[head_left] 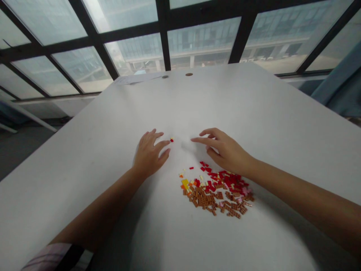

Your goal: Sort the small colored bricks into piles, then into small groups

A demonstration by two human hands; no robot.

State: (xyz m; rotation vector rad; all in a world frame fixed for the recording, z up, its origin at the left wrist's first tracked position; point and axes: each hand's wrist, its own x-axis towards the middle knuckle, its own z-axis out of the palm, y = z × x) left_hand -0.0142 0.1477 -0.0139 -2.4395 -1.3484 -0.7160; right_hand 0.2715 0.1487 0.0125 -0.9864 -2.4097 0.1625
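I've got both hands over the white table point(225, 101), fingertips facing each other across a gap.

Left hand point(150, 152): fingers loosely spread, thumb apart from the index finger, no pinch that I can see. Index fingertip is right at a small red-and-yellow block point(172, 140); I can't tell if it's touching or just beside. Block sits at the left end of the gap, well apart from the right fingertips. Too small for me to read its build.

Right hand point(221, 148): index finger stretched toward the block, the other visible fingers bent, thumb held away from the index. I see nothing pinched there. Whether those fingertips meet the tabletop, I can't tell.

Loose brick pile point(204, 197) is on the near side of the right fingers, running back under the line of that wrist. By color: red bricks point(231, 180) nearest the right thumb, brown ones farther from the fingers on the near side, pink bricks point(245, 191) below the right wrist. Yellow brick point(185, 183) is at the pile's left edge, nearer the left thumb, orange bits around it. One red brick point(191, 168) lies apart, between the two thumbs and nearer me.

Beyond all fingertips: paper point(138, 79) at the far table edge, then windows point(197, 45).
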